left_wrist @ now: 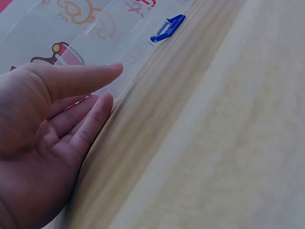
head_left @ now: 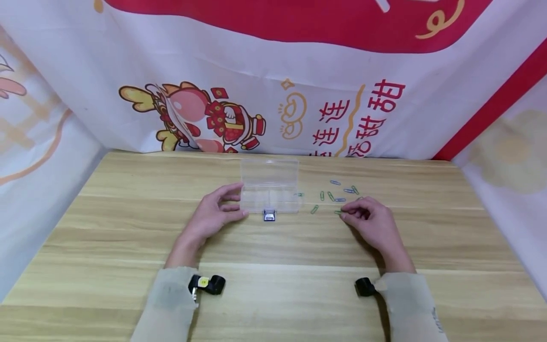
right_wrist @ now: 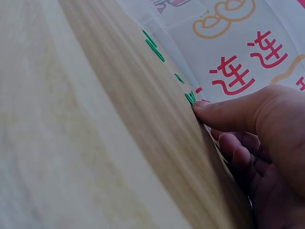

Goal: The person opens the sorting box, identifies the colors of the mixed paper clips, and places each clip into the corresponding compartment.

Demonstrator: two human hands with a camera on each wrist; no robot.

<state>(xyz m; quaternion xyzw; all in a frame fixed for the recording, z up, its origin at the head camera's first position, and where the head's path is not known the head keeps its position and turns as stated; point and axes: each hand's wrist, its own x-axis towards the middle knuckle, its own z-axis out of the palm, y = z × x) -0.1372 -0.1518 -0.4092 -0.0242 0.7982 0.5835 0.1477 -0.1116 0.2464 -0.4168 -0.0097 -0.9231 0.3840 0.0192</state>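
A clear plastic box (head_left: 256,204) with a raised lid (head_left: 269,172) and a blue latch (head_left: 269,215) lies on the table. My left hand (head_left: 213,213) rests against the box's left side, thumb near the front corner; thumb and fingers (left_wrist: 88,126) look fairly straight. Over to the right, my right hand (head_left: 372,221) pinches a green paper clip (head_left: 337,212) between thumb and forefinger, close to the tabletop. Its tip shows beyond the thumb (right_wrist: 228,114) in the right wrist view. Several green and blue paper clips (head_left: 331,196) lie scattered between the box and this hand.
One green clip (head_left: 300,194) is at the box's right wall; whether inside or outside, I cannot tell. A printed white cloth (head_left: 273,118) hangs behind the wooden table (head_left: 273,294). Each sleeve carries a black wrist camera (head_left: 364,287).
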